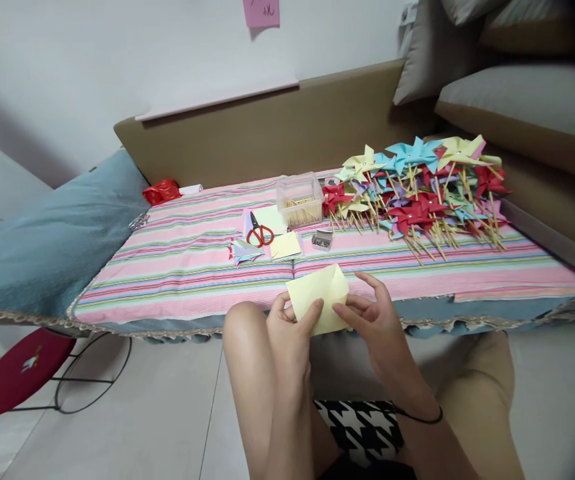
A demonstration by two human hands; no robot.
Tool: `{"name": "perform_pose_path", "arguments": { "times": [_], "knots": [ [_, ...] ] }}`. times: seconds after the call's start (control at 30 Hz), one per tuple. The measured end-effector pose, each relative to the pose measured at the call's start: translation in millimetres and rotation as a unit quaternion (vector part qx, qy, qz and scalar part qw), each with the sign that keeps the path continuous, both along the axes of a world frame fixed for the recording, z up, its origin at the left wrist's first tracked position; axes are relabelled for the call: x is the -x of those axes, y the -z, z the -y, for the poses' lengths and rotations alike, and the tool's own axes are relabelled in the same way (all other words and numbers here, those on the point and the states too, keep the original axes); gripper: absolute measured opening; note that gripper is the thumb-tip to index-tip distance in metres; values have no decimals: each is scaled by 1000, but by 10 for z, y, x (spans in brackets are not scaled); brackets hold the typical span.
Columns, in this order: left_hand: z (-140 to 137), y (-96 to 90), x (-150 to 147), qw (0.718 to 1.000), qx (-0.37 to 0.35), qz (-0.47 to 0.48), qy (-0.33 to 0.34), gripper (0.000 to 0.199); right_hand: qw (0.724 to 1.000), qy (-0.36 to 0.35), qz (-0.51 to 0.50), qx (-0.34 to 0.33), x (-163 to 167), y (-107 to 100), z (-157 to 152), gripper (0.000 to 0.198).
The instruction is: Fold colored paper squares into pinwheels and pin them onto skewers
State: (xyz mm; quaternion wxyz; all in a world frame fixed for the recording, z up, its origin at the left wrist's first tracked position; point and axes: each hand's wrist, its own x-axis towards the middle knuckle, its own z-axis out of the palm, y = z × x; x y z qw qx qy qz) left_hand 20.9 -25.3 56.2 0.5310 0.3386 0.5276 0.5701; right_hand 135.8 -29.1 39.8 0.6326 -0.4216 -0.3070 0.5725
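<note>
A pale yellow paper square [317, 293] is held up over my lap, its upper right corner raised in a fold or cut flap. My left hand [291, 323] is closed on its lower left part, with the thumb pressed on the front and fingers behind. At the right edge, my right hand [370, 313] pinches the sheet between thumb and fingers while its index finger sticks out. Beyond the paper lie a stack of yellow sheets [286, 245], red-handled scissors [260, 235], coloured paper pieces [245, 251] and a small open box of pins [322, 240].
A clear plastic box [301, 200] of wooden sticks stands behind the stack. Many finished pinwheels [417, 193] are piled on the striped cloth [177, 267] to the right. A red plastic bag [161, 191] lies at the back left, and a red stool [25, 373] stands on the floor.
</note>
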Motion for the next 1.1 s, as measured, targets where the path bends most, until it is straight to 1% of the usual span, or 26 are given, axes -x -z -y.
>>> {"name": "perform_pose_path", "arguments": {
  "times": [0.1,0.27,0.3,0.37,0.43,0.5,0.6,0.7,0.77,0.93,1.03,1.1],
  "knots": [
    [16,22,-33,1000,10,1,-11,47,999,43,0,7,37,15,2,80],
    [-1,14,22,999,35,28,22,52,998,57,30,13,-8,28,10,81],
    [-17,6,61,999,41,27,24,50,998,54,40,14,-31,30,10,82],
    [-63,-17,165,999,34,-1,28,38,997,43,58,21,-83,33,10,86],
    [-119,-54,280,997,4,-49,59,28,997,21,75,29,-130,40,6,93],
    [-179,-109,373,990,-13,-92,109,25,995,-9,90,33,-164,48,3,99],
    [-271,-203,431,976,-5,-126,177,28,993,-51,99,36,-181,53,5,103],
    [-349,-247,401,965,-2,-139,224,33,991,-81,99,34,-172,46,14,102],
    [-377,-236,362,962,-19,-139,235,30,990,-93,101,33,-165,40,18,101],
    [-350,-178,324,957,-83,-155,229,12,990,-90,99,38,-164,49,9,99],
    [-309,-192,359,942,-134,-171,254,8,991,-82,95,43,-165,66,-3,98],
    [-285,-219,388,923,-174,-191,284,6,993,-70,81,43,-167,72,-10,98]
  ]
}}
